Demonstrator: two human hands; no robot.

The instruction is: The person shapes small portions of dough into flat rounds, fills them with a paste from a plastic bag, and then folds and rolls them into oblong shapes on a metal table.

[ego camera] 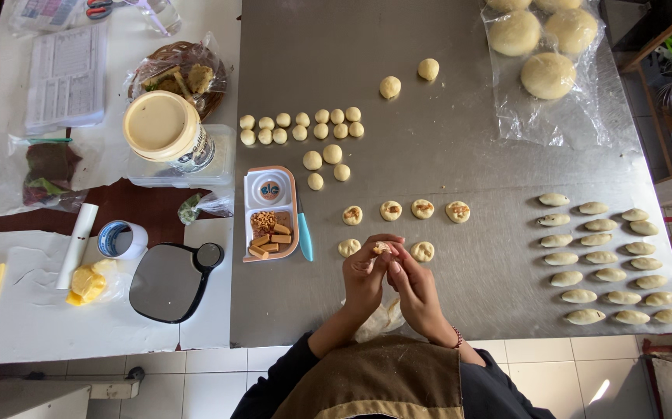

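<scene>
Head view, hands: left hand and right hand both pinch one filled dough piece.
Location: near front edge of steel table.
Right edge: rows of shaped dumplings.

Fingers hide most of the dough piece; top dough rounds cut off

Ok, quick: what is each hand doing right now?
Left hand: closed on the filled dough piece.
Right hand: fingers pinching the same dough piece.

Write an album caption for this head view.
Both hands pinch a filled dough piece above the steel table.
</scene>
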